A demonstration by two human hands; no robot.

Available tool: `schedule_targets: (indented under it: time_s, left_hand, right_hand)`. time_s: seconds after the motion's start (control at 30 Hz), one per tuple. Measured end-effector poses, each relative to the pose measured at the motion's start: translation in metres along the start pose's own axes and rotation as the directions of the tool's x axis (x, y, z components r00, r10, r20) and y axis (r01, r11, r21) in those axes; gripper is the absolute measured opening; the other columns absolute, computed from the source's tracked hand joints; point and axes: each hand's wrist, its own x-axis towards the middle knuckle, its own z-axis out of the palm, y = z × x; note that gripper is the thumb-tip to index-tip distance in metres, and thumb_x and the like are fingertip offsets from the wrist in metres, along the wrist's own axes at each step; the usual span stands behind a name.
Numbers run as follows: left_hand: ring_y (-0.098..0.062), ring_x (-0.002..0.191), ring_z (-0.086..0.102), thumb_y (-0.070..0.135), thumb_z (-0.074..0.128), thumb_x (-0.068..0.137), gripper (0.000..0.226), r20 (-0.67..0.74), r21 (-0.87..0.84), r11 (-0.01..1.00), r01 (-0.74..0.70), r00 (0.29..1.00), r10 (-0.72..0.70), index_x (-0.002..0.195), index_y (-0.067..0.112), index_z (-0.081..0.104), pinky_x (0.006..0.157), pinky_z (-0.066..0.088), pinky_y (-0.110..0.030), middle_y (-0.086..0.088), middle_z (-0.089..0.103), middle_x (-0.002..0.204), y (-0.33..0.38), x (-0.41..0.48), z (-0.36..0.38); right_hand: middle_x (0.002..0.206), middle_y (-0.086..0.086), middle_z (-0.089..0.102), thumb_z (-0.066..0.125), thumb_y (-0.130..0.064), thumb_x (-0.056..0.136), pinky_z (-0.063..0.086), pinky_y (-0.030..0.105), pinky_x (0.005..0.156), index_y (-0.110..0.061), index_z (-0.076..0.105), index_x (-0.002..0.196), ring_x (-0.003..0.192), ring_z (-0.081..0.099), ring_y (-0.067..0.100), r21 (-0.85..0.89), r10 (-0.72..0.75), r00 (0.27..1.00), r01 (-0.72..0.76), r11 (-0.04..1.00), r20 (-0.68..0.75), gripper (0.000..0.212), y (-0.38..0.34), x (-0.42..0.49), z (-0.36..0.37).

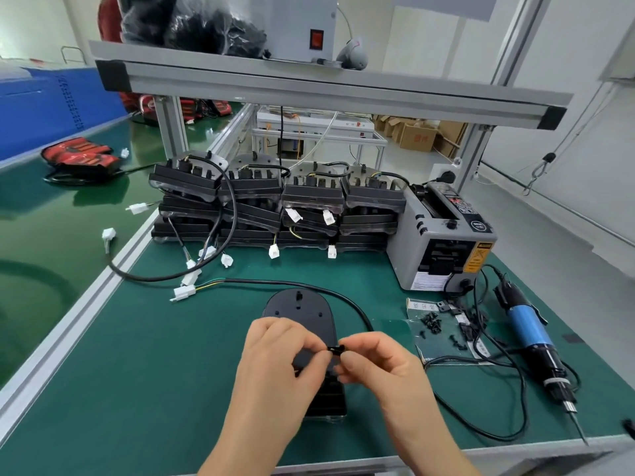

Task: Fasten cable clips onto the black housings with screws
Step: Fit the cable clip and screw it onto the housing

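- A person's left hand (275, 365) and right hand (381, 369) meet over a green-matted worktop (137, 355). Both hands pinch a small black plastic cable clip (336, 349) between thumb and fingertips.
- The clip is held just above a rounded black plastic housing (302, 312), which lies flat on the worktop and is partly hidden beneath the hands — whether clip and housing touch cannot be told.
- A thin black cable (343, 297) curves from the housing's right side, round behind it, to a white plug connector (184, 293) at the left.
- Loose black screws (432, 322) lie scattered on a clear plastic sheet to the right, near a blue-and-black electric screwdriver (531, 338) lying on the worktop.
- At the back, a stacked row of black housings (281, 201) with trailing wires stands beside a grey tape dispenser (443, 242).
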Motion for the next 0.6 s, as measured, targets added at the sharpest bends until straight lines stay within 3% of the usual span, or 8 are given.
schedule_targets:
  time_s: [0.17,0.37,0.53,0.6]
  left_hand:
    - [-0.004,0.092,0.043,0.013,0.085,0.065,0.025,-0.022,0.042,0.995,-0.092,0.995,0.093,0.071,0.025,0.064,0.084,0.032,-0.008,0.022,0.055,0.080,-0.003,-0.004,0.002]
    - [-0.003,0.092,0.047,0.024,0.068,0.071,0.007,0.076,-0.067,0.989,-0.135,0.987,0.140,0.070,0.026,0.062,0.079,0.039,-0.015,0.020,0.056,0.086,-0.009,-0.003,-0.003]
    - [-0.010,0.084,0.047,0.024,0.058,0.083,0.012,0.111,0.063,0.918,-0.392,0.917,0.384,0.071,0.022,0.062,0.072,0.042,-0.021,0.019,0.058,0.082,-0.011,-0.001,-0.009]
    - [-0.011,0.084,0.047,0.025,0.057,0.085,0.014,0.119,0.074,0.902,-0.425,0.902,0.415,0.073,0.022,0.064,0.073,0.043,-0.021,0.017,0.059,0.084,-0.013,-0.004,-0.009]
  right_hand:
    - [0.075,0.014,0.071,0.064,0.008,0.080,0.053,0.023,0.064,-0.015,0.075,0.081,0.069,0.067,0.018,-0.022,-0.021,1.000,0.021,1.000,-0.009,0.026,0.004,-0.004,0.003]
    - [0.072,0.010,0.070,0.065,0.008,0.081,0.052,0.022,0.063,-0.016,0.075,0.079,0.066,0.066,0.015,-0.094,-0.003,1.000,0.006,0.996,0.027,0.026,0.003,-0.005,0.001]
    - [0.068,0.013,0.069,0.066,0.005,0.081,0.053,0.023,0.059,-0.008,0.073,0.073,0.062,0.065,0.017,-0.104,0.093,0.994,-0.087,0.991,0.056,0.017,0.002,-0.005,-0.001]
    - [0.066,0.013,0.069,0.067,0.007,0.080,0.053,0.024,0.058,-0.004,0.071,0.074,0.061,0.065,0.017,-0.128,0.126,0.990,-0.117,0.985,0.058,0.014,0.003,-0.006,0.000]
